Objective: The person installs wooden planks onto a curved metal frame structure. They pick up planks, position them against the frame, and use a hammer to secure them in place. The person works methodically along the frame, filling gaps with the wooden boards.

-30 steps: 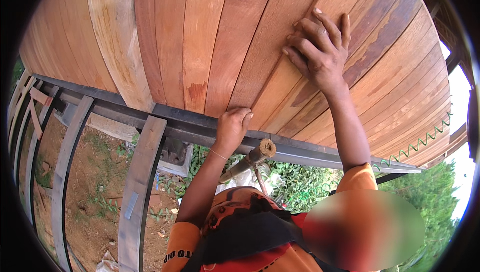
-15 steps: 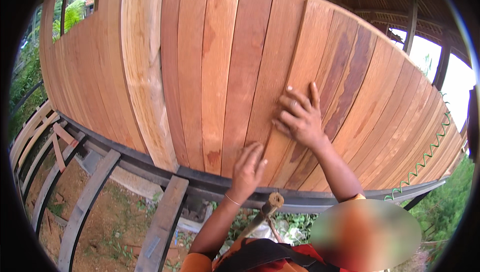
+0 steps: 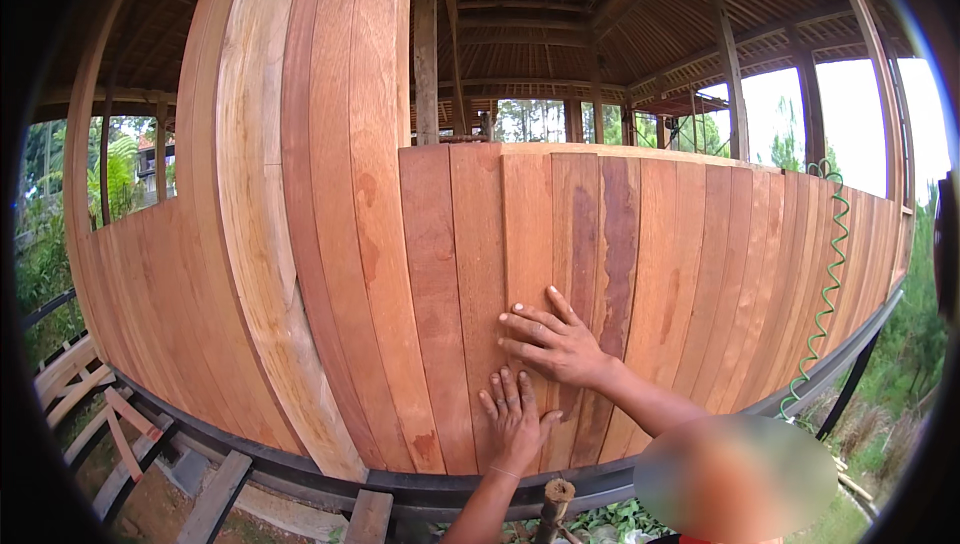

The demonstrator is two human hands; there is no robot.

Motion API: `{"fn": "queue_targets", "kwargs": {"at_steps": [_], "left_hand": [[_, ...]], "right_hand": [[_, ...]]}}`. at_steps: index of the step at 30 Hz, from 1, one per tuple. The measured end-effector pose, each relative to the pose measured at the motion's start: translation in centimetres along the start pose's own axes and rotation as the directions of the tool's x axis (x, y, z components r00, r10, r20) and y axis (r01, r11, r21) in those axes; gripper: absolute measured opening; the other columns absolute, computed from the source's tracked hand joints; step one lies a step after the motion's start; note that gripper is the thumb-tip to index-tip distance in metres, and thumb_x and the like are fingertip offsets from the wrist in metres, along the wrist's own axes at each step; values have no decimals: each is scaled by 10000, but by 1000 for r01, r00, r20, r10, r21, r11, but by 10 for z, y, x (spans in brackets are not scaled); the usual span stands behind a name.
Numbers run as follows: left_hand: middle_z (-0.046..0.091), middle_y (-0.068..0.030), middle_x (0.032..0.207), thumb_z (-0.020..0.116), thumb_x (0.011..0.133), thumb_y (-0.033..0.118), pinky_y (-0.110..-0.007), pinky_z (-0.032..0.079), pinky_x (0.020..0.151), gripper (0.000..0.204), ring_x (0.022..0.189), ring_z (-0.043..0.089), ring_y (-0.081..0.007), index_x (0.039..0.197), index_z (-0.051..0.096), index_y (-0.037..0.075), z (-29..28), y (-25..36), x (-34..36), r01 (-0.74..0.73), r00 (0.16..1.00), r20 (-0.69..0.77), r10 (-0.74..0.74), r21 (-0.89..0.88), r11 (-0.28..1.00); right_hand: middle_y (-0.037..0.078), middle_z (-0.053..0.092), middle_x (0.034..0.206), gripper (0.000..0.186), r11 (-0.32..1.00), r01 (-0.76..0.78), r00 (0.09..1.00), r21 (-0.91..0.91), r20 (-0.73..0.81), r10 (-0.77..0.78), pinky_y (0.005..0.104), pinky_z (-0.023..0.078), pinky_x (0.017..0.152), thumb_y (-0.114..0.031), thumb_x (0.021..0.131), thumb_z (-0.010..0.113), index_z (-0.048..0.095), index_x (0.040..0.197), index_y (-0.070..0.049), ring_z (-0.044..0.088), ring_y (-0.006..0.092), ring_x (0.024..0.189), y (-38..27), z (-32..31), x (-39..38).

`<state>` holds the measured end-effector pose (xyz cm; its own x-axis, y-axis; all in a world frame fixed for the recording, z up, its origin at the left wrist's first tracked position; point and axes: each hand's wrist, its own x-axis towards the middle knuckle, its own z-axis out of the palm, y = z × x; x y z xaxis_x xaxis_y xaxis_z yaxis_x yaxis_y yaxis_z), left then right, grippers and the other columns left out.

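Evidently stiff and dry: the raised plank [image 3: 528, 234]

From my remote seat I follow it from one o'clock down towards half past five, standing proud of its neighbour on the left. The right hand [image 3: 558, 342], at five, lies spread on it, fingertips crossing that edge; the left hand [image 3: 516, 428], near six, is splayed flat around the seam. Neither grips anything. I'd judge the plank rigid, fairly light for its length, hardly slippery, with corners that could splinter; its raised left edge looks my best hold. The grain is reddish-orange. Towards two, a stained board [image 3: 620, 199] carries dark, wavy blotches; at nine, a pale board [image 3: 250, 194] shows yellow streaks. A green coiled hose [image 3: 828, 294] hangs at three; a dark beam [image 3: 450, 489] curves along six.
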<state>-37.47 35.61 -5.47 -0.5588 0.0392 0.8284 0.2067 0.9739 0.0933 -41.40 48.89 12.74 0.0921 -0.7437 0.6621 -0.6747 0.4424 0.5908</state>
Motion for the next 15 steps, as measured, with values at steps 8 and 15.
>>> {"fn": "queue_targets", "kwargs": {"at_steps": [8,15], "left_hand": [[16,-377,1628,669,869,643,-718,76,1179,1147,1516,49,-557,1592,120,-57,-11,2,3,-20,1000,8,19,108,994],[19,-404,1612,675,860,651,-741,51,1161,1145,1495,46,-602,1594,139,-46,-8,0,0,-7,1000,20,6,36,999]], "right_hand": [[46,459,1553,648,927,-347,919,-145,-252,305,592,92,1264,-395,880,734,532,1439,-138,327,260,1500,81,-76,54],[82,530,1418,637,959,-267,927,-93,-296,229,538,160,1257,-419,904,702,521,1423,-98,414,262,1419,112,-88,114]]}}
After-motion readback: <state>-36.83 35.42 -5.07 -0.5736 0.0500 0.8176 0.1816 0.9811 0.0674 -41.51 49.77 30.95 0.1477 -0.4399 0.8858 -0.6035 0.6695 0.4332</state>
